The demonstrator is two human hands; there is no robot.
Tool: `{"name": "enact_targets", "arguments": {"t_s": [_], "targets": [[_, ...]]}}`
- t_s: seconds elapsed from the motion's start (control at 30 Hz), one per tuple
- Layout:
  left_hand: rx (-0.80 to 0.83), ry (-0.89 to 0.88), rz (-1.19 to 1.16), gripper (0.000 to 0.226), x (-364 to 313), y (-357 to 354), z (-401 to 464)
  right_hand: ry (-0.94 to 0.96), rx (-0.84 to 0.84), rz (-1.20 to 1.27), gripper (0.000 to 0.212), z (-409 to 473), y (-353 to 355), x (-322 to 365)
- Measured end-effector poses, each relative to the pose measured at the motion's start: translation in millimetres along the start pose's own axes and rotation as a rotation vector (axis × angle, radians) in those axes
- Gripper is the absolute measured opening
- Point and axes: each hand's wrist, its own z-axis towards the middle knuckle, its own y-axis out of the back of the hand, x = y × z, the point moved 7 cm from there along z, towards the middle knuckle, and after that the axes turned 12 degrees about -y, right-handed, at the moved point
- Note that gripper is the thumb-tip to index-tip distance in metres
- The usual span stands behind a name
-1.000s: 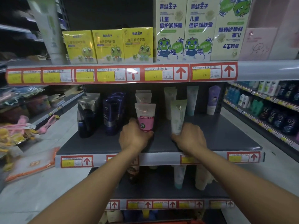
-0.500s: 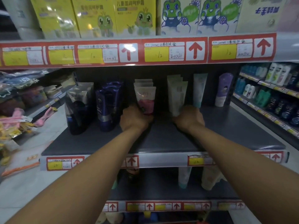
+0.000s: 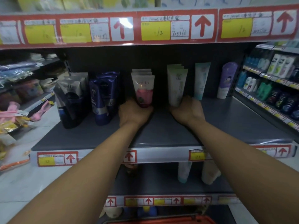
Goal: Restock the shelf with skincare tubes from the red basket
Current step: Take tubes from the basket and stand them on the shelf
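Left hand (image 3: 135,113) wraps the cap end of the pink tube (image 3: 143,90); right hand (image 3: 187,110) grips the base of the pale green tube (image 3: 176,85). Both stand cap-down, deep on the shelf (image 3: 161,135). Likely light, soft-walled, slick plastic; best held low near the stiff cap. Dark blue tubes (image 3: 101,96) crowd left, teal tube (image 3: 201,80) right. Red basket (image 3: 161,221) rim below, apparently.
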Motion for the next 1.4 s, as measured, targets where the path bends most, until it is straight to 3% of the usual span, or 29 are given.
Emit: {"name": "enact_targets", "arguments": {"t_s": [0.47,0.67,0.8,0.9,1.17,1.3,1.4], "targets": [[-0.01,-0.005,0.008,0.051,7.1,-4.1,3.8,0.013,-0.02,-0.023,0.053,9.2,-4.1,-4.6],[0.026,-0.015,0.069,0.071,10.8,-9.7,8.6,0.009,-0.006,-0.023,0.055,12.8,-6.6,-5.6],[0.078,-0.003,0.107,0.09,11.0,-10.9,9.3,-0.005,0.027,-0.043,0.069,12.0,-6.0,-6.5],[0.112,-0.019,0.134,0.092,8.0,-5.1,8.1,0.02,0.044,-0.091,0.071,5.0,-0.2,-2.8],[0.175,-0.049,0.113,0.062,-1.8,12.8,-18.7,0.156,0.062,-0.048,0.039,-32.7,24.3,-4.7],[0.223,-0.071,0.127,0.037,-15.6,26.1,-39.5,0.207,0.036,-0.085,0.037,-59.1,43.4,-7.3],[0.229,-0.11,0.131,0.032,-29.7,42.1,-57.6,0.206,0.017,-0.078,0.04,-78.1,57.6,-11.3]]}}
